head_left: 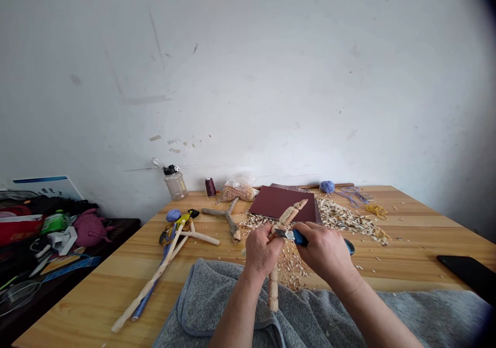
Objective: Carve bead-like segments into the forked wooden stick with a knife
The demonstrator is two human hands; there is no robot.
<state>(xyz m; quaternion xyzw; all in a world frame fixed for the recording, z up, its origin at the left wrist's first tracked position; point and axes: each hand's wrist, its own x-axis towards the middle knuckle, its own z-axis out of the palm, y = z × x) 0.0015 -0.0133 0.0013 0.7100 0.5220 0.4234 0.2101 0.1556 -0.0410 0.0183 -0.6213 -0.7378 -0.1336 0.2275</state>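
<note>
My left hand (pixel 262 251) is shut around a pale carved wooden stick (pixel 273 286), which stands nearly upright and has a jointed, notched upper end. My right hand (pixel 324 250) grips a carving knife (pixel 299 237) with a blue handle. Its short steel blade rests against the wood just above my left fingers, and the handle's end sticks out past my right hand. Both hands are close together over a folded grey towel (pixel 228 296) on the table's near side. Wood shavings (pixel 290 268) lie in a heap beneath them.
A wooden table (pixel 411 234) holds a dark red sheet (pixel 282 203), a forked branch (pixel 227 216), long sticks (pixel 151 275), a plastic bottle (pixel 175 183), a thread spool (pixel 210 187), a blue yarn ball (pixel 327 187) and a black phone (pixel 468 275). A cluttered bench (pixel 116 229) stands left; a white wall rises behind.
</note>
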